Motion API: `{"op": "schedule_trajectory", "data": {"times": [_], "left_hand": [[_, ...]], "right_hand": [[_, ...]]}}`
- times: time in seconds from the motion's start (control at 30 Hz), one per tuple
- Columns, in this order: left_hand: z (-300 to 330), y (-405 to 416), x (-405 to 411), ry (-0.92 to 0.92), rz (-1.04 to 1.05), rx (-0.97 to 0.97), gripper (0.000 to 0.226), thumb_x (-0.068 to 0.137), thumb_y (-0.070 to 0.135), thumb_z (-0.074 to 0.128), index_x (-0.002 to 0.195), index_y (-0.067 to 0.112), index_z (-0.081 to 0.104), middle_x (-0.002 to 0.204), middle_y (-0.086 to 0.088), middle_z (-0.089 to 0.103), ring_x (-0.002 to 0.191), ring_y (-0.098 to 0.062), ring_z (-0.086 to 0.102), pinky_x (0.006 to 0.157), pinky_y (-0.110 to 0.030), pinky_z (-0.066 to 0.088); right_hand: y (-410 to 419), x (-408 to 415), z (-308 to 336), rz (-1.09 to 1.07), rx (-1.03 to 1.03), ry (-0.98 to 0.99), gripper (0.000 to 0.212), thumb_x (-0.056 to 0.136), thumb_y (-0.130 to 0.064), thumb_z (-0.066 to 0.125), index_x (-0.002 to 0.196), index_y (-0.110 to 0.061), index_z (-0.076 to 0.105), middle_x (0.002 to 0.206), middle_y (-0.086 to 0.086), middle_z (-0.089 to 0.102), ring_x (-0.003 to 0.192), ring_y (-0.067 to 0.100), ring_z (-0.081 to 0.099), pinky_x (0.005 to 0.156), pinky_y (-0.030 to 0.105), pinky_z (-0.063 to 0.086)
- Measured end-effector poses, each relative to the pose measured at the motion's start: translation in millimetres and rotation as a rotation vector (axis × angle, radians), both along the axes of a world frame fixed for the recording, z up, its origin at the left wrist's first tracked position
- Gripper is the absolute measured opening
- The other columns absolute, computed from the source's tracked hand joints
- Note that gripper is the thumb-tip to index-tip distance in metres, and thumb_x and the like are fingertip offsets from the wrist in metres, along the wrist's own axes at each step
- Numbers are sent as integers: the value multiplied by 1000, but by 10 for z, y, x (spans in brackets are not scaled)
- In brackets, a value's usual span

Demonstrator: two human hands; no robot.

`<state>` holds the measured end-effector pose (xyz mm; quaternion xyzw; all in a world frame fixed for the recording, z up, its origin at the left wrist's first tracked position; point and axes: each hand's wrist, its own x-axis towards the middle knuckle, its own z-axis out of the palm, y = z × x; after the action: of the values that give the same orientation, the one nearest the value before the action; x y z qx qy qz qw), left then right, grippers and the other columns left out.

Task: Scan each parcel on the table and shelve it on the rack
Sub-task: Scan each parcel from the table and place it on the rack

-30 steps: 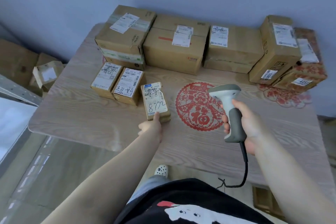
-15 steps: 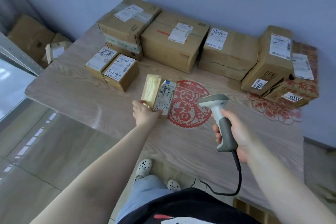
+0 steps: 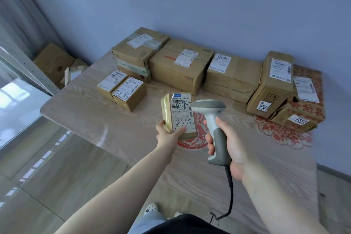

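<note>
The left hand grips the small taped parcel by its lower end and holds it above the worktop, long axis upright, its label facing the person. The right hand is wrapped round the handle of the barcode scanner, whose head sits just beside the parcel's right edge and points past it, so the scan likely turns on swinging the scanner head toward the label or tilting the label toward it.
</note>
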<state>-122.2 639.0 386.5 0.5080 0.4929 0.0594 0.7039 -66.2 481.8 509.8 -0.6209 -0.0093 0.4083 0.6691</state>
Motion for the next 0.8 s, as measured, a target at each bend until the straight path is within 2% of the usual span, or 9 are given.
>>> {"op": "schedule_trajectory", "data": {"times": [0.17,0.27,0.43,0.6,0.7,0.8], "left_hand": [[62,-75,-64,-9,0,35,115,43,54,79,142,44,20,134,-5,47,115,-27,57,104,-49,48],[82,-81,-85,-19,4,48,108,52,49,79,143,41,21,134,-6,47,114,-26,57,105,-49,47],[68,-111,-120,-19,-4,69,114,42,57,77,141,43,22,132,-6,49,115,-26,58,103,-49,48],[72,-108,-114,1,-3,78,113,44,56,76,142,42,21,132,-5,49,114,-26,58,102,-48,49],[101,-98,-114,9,3,92,107,52,52,77,142,42,20,132,-6,48,114,-26,57,103,-48,49],[109,-86,-121,11,10,95,101,64,45,79,145,39,19,133,-6,46,113,-25,56,103,-48,48]], "right_hand": [[87,-62,17,21,49,-29,36,97,-40,49,102,-6,61,60,4,55,46,13,45,44,23,39],[93,-81,26,38,62,-13,47,96,-41,51,114,1,60,61,4,55,46,12,44,44,23,39],[95,-119,53,61,94,-36,68,82,-48,58,120,8,52,60,4,53,45,13,43,44,24,38],[95,-126,66,59,87,-17,50,93,-41,54,115,3,58,62,4,54,45,12,43,45,24,38],[84,-133,72,43,80,2,35,95,-40,54,100,-6,59,63,4,55,46,13,44,46,25,39],[83,-123,75,35,89,30,33,95,-42,54,97,-9,59,63,4,55,47,12,44,46,24,39]]}}
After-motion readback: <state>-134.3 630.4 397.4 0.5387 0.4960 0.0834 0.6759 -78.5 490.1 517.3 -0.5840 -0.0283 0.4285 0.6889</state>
